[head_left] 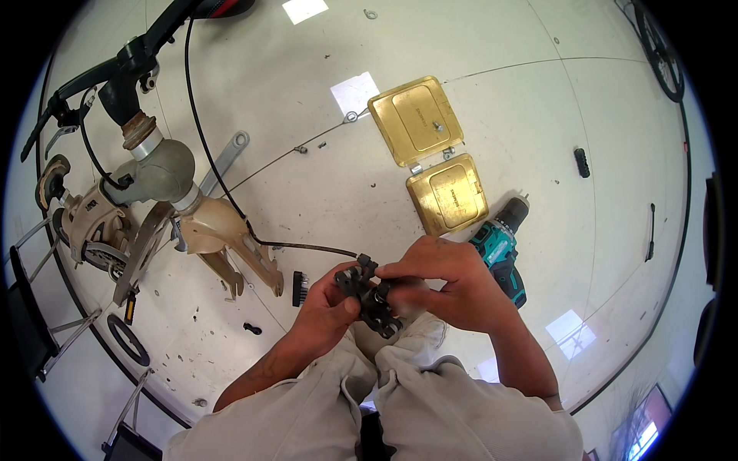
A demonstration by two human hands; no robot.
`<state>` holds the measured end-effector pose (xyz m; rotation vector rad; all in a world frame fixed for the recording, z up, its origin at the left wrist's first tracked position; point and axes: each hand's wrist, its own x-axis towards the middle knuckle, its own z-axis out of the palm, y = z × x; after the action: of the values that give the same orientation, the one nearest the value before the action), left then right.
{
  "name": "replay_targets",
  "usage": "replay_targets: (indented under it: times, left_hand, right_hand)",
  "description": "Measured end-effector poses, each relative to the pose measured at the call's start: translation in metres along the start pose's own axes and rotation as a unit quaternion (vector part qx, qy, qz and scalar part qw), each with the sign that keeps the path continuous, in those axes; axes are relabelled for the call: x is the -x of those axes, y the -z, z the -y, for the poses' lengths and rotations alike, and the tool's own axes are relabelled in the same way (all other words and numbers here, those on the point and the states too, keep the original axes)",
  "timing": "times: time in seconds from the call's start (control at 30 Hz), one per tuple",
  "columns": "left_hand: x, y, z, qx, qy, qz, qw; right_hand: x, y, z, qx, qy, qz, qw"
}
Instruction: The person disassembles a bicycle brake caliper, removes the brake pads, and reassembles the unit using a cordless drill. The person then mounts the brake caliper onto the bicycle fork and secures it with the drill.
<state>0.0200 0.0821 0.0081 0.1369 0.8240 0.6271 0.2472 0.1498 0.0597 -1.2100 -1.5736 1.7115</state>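
Note:
Above my lap, a black brake caliper [375, 306] is held between my two hands. My left hand [321, 306] grips its body from the left, the thumb pressed on it. From the right, my right hand [453, 278] pinches the caliper's upper right part with thumb and fingers; the fingertips are partly hidden and a little blurred. A black cable [307, 246] runs from the top of the caliper up to the handlebar [138, 58] of a small beige bike or scooter. Its fork [219, 223] has no wheel between the legs.
A teal and black cordless drill [503, 246] lies by my right hand. Beyond it, a gold tin [419, 115] lies unfolded, a bolt on its lid. A black bit holder [300, 288], a large wrench [224, 161], a black ring [127, 340] and small hardware are scattered about the floor.

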Motion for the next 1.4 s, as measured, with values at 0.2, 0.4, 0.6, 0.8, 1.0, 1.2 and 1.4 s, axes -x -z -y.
replay_targets:
  times: [0.2,0.4,0.6,0.8,1.0,1.2,1.4]
  left_hand:
    - [0.0,-0.006,-0.005,0.022,0.018,0.01,1.0]
    - [0.001,-0.006,-0.006,0.01,-0.01,-0.01,1.0]
    - [0.002,-0.006,-0.005,0.011,-0.021,-0.01,1.0]
    - [0.005,-0.003,-0.004,0.003,-0.032,0.002,0.999]
    - [0.0,-0.014,-0.014,0.014,-0.015,0.002,1.0]
    - [-0.001,-0.025,-0.025,0.008,0.008,0.007,1.0]
    - [-0.009,-0.019,-0.02,0.044,-0.058,0.006,0.997]
  right_hand:
    - [-0.002,0.001,0.005,0.033,-0.023,-0.019,0.999]
    - [-0.002,-0.006,0.006,0.09,0.055,-0.038,0.994]
    - [0.0,0.0,-0.001,0.058,0.066,0.015,0.996]
    - [0.002,-0.001,-0.001,0.058,0.037,0.048,0.996]
    - [0.001,-0.008,0.01,0.049,0.004,0.023,0.999]
    - [-0.001,0.012,0.015,-0.014,0.016,0.043,0.999]
    - [-0.02,0.02,0.052,0.001,-0.013,0.063,0.998]
